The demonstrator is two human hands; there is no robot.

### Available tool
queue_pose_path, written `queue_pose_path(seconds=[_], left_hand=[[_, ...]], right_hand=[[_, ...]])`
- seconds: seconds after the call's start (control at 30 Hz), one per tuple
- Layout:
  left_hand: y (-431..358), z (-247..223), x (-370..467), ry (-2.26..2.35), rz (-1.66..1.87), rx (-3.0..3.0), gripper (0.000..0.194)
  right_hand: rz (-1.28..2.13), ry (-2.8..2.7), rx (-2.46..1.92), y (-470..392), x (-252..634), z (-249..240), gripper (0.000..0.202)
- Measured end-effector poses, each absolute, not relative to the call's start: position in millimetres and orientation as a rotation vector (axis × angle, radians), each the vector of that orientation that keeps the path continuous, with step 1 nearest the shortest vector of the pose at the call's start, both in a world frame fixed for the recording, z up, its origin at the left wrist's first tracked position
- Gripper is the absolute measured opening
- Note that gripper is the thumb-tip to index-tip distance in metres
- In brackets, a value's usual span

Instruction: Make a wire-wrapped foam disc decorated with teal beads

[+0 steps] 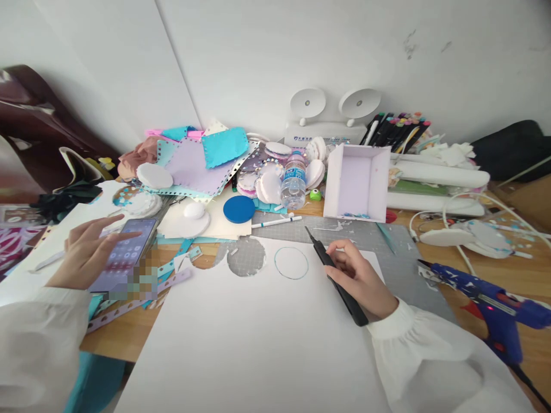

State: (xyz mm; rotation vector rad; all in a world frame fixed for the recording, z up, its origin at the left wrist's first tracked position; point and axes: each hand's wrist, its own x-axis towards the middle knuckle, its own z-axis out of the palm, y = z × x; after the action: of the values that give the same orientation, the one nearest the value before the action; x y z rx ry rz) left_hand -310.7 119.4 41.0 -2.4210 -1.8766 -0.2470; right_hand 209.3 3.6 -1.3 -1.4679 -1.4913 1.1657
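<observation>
My right hand [359, 278] is closed around a black craft knife [344, 292], its thin blade tip pointing up and left. The knife lies over a large white sheet [241, 338], just right of a circle outline [291, 263] drawn in blue-green. Left of that outline, a round hole and curved bites open the sheet's far edge, with the grey cutting mat [247, 259] showing through. My left hand [90, 249] hovers over or touches a smartphone [133, 244], fingers stretched out; its lit screen shows app icons.
A blue disc [239, 209], a marker [276, 222] and a water bottle [293, 186] stand or lie beyond the sheet. A pale open box [356, 189] is farther right. At the right edge rests a blue glue gun [491, 298] with a red light. Paper strips [142, 298] lie left.
</observation>
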Motion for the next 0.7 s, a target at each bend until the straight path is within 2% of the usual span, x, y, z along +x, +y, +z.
queue_pose_path(seconds=[0.27, 0.53, 0.7], left_hand=[[116.8, 39.2, -311.0, -1.928, -0.206, -2.397, 0.053], [115.3, 45.4, -309.0, -1.863, -0.338, -2.412, 0.052], [115.5, 40.7, -308.3, -1.916, -0.239, -2.371, 0.052]], right_hand=[[1.145, -1.491, -1.467, 3.7, 208.6, -1.2, 0.019], [1.149, -1.494, -1.468, 4.0, 208.5, -0.7, 0.019], [1.155, -1.476, -1.476, 3.5, 207.9, -0.6, 0.019]])
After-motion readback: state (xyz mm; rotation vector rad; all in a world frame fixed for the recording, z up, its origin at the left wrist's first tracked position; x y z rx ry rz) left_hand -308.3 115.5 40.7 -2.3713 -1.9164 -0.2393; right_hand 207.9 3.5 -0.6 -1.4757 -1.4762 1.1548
